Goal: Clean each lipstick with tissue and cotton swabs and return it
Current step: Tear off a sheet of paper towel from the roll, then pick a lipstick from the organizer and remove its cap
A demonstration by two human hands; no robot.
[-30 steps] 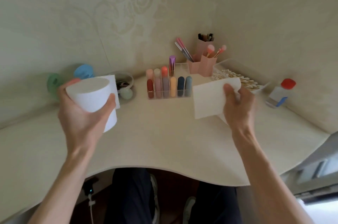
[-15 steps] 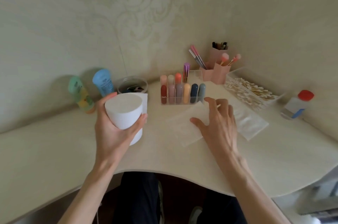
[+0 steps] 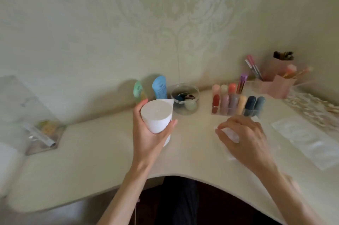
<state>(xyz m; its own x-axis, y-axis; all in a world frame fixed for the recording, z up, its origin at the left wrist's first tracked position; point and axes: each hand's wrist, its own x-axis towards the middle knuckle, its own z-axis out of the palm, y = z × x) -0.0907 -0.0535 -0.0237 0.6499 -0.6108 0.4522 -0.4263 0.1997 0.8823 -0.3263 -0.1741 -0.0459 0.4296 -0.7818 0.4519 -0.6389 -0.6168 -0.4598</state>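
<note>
My left hand [image 3: 148, 133] grips a white tissue roll [image 3: 156, 117] above the desk, its loose end pointing back right. My right hand [image 3: 244, 138] rests over a torn white tissue sheet [image 3: 230, 135] lying on the desk, fingers curled down onto it. Behind that hand stands a clear organizer [image 3: 238, 112] with several lipsticks [image 3: 238, 102] in red, pink, orange and dark blue caps. Cotton swabs [image 3: 315, 109] fill a tray at the far right.
Two tubes, green [image 3: 138, 92] and blue [image 3: 159, 88], stand by the wall beside a clear round jar [image 3: 185, 99]. Pink brush cups [image 3: 278, 81] sit at the back right. A clear plastic sheet [image 3: 308, 137] lies right, a plastic pouch [image 3: 43, 136] left. The desk's curved front edge [image 3: 183, 175] is near me.
My right hand laid the torn tissue sheet on the desk and now curls its fingers over it. The view has swung left; my left hand still holds the roll.
</note>
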